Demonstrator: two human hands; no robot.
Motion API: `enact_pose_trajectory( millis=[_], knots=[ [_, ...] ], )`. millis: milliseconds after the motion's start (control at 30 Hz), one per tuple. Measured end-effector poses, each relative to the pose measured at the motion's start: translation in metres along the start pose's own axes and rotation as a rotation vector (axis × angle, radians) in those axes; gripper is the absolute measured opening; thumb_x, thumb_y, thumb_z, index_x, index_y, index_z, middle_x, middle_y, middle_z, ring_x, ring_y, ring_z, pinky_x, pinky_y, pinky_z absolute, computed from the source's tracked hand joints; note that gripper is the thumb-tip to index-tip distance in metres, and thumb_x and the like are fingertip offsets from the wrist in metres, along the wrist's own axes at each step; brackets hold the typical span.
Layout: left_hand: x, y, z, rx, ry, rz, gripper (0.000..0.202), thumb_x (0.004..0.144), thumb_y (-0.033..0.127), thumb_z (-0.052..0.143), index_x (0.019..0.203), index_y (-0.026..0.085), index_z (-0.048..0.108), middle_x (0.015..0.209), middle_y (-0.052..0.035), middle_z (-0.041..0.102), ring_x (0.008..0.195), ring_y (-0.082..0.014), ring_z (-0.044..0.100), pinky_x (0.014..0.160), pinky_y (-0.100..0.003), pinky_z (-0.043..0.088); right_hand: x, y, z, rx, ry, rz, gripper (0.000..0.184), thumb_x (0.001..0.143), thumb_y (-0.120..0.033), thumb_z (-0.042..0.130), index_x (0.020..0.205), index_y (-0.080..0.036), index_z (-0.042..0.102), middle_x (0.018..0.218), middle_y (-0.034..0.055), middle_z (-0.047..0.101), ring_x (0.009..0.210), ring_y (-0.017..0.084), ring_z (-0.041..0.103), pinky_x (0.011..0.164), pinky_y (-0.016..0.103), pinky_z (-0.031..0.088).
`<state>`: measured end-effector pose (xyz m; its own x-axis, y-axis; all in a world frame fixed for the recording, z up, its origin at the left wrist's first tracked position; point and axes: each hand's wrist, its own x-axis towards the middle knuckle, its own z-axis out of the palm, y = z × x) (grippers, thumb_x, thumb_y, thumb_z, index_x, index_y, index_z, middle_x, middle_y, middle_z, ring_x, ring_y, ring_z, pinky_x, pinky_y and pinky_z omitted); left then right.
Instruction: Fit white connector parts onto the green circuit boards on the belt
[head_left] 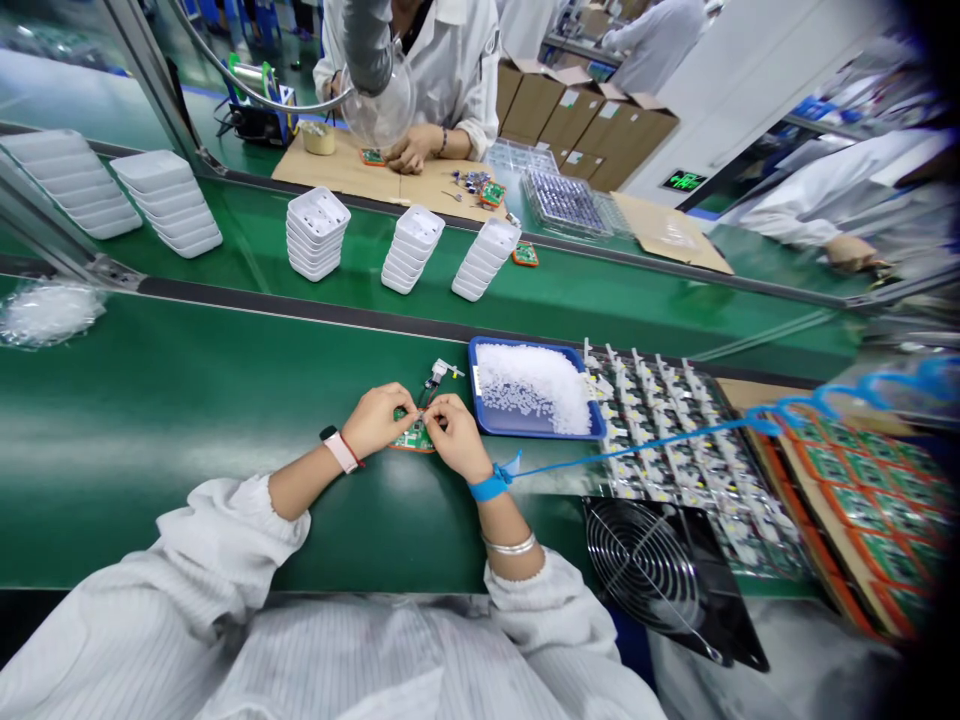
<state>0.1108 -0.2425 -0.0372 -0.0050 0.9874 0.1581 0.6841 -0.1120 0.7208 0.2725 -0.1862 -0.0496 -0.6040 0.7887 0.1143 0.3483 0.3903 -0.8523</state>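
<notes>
A small green circuit board (414, 436) with an orange edge lies on the green bench in front of me. My left hand (381, 420) is closed at the board's upper left, thumb and index finger pinched on it. From the right, my right hand (453, 432) pinches thin dark wires (427, 396) where they reach the board; the fingertips of both hands nearly meet and hide the exact contact. Those wires run up to a white plastic part (441, 372) with a small yellow spot, lying just beyond the board. A blue wrist strap (490, 485) circles my right wrist.
A blue tray (480, 418) of small white pieces stands right of my hands. Beyond it are rows of white parts (675, 440), a black fan (645, 565) and orange-edged boards (862, 500). A blue coiled cord (795, 405) crosses there. Stacked white trays (318, 235) stand ahead; a co-worker sits opposite.
</notes>
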Motion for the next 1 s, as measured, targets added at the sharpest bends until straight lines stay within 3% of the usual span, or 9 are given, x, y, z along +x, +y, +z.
enact_pose_trajectory(
  millis=[33, 167, 267, 333, 467, 600, 700, 867, 1000],
  knots=[
    [-0.004, 0.0, -0.001, 0.035, 0.0, 0.009, 0.013, 0.08, 0.028, 0.062, 0.084, 0.016, 0.066, 0.092, -0.0068, 0.066, 0.089, -0.0214, 0.061, 0.081, -0.034, 0.046, -0.001, 0.0, 0.0, 0.026, 0.023, -0.01, 0.011, 0.078, -0.018, 0.05, 0.068, -0.018, 0.056, 0.085, 0.0061, 0.05, 0.082, 0.018, 0.052, 0.069, 0.031, 0.045],
    [-0.02, 0.0, -0.007, 0.193, -0.127, 0.146, 0.068, 0.068, 0.051, 0.072, 0.124, 0.02, 0.051, 0.125, -0.0119, 0.057, 0.118, -0.0316, 0.049, 0.1, -0.047, 0.035, -0.004, -0.004, -0.001, 0.1, 0.148, -0.065, 0.012, 0.083, -0.023, 0.051, 0.074, -0.018, 0.058, 0.088, 0.0055, 0.052, 0.082, 0.016, 0.052, 0.069, 0.03, 0.045],
    [-0.018, 0.003, -0.016, 0.214, -0.171, 0.145, 0.068, 0.069, 0.051, 0.071, 0.126, 0.021, 0.05, 0.117, -0.0113, 0.062, 0.108, -0.0311, 0.056, 0.097, -0.047, 0.038, -0.005, -0.011, -0.005, 0.112, 0.284, -0.097, 0.015, 0.086, -0.027, 0.049, 0.078, -0.019, 0.057, 0.09, 0.0059, 0.052, 0.084, 0.017, 0.053, 0.072, 0.031, 0.045],
    [-0.006, 0.006, -0.024, 0.081, -0.152, 0.08, 0.068, 0.067, 0.048, 0.072, 0.125, 0.022, 0.049, 0.107, -0.009, 0.066, 0.098, -0.0279, 0.061, 0.09, -0.042, 0.044, -0.006, -0.015, -0.008, 0.106, 0.402, -0.119, 0.016, 0.088, -0.028, 0.046, 0.08, -0.019, 0.057, 0.092, 0.0063, 0.052, 0.089, 0.018, 0.052, 0.078, 0.034, 0.045],
    [0.039, 0.006, -0.042, -0.278, 0.022, -0.056, 0.067, 0.069, 0.045, 0.072, 0.125, 0.019, 0.045, 0.102, -0.0076, 0.066, 0.092, -0.0213, 0.063, 0.084, -0.034, 0.048, -0.007, -0.018, -0.013, 0.09, 0.551, -0.145, 0.018, 0.09, -0.028, 0.042, 0.085, -0.019, 0.057, 0.094, 0.0063, 0.051, 0.095, 0.018, 0.051, 0.087, 0.038, 0.042],
    [0.091, -0.008, -0.048, -0.218, 0.277, 0.008, 0.067, 0.068, 0.041, 0.074, 0.124, 0.018, 0.045, 0.109, -0.0097, 0.064, 0.1, -0.0224, 0.061, 0.087, -0.035, 0.047, -0.007, -0.017, -0.013, 0.106, 0.524, -0.149, 0.015, 0.09, -0.027, 0.044, 0.085, -0.019, 0.056, 0.095, 0.0068, 0.05, 0.091, 0.018, 0.051, 0.079, 0.034, 0.044],
    [0.12, -0.029, -0.045, -0.05, 0.371, 0.072, 0.065, 0.067, 0.04, 0.076, 0.121, 0.018, 0.048, 0.112, -0.01, 0.062, 0.104, -0.0244, 0.06, 0.09, -0.036, 0.046, -0.007, -0.015, -0.012, 0.114, 0.505, -0.132, 0.012, 0.089, -0.025, 0.046, 0.085, -0.019, 0.056, 0.096, 0.0074, 0.05, 0.09, 0.017, 0.051, 0.073, 0.031, 0.045],
    [0.141, -0.065, -0.039, 0.229, 0.36, 0.132, 0.057, 0.072, 0.039, 0.072, 0.12, 0.017, 0.05, 0.118, -0.0114, 0.06, 0.11, -0.0271, 0.056, 0.096, -0.041, 0.043, -0.006, -0.011, -0.011, 0.086, 0.438, -0.121, 0.01, 0.087, -0.023, 0.048, 0.086, -0.02, 0.057, 0.096, 0.0076, 0.051, 0.09, 0.017, 0.051, 0.072, 0.031, 0.045],
    [0.145, -0.078, -0.037, 0.353, 0.346, 0.139, 0.052, 0.074, 0.038, 0.069, 0.119, 0.018, 0.051, 0.119, -0.0103, 0.059, 0.111, -0.0269, 0.054, 0.096, -0.04, 0.043, -0.007, -0.012, -0.011, 0.051, 0.38, -0.106, 0.01, 0.087, -0.022, 0.048, 0.085, -0.019, 0.057, 0.095, 0.0074, 0.052, 0.09, 0.018, 0.051, 0.073, 0.032, 0.044]
  ],
)
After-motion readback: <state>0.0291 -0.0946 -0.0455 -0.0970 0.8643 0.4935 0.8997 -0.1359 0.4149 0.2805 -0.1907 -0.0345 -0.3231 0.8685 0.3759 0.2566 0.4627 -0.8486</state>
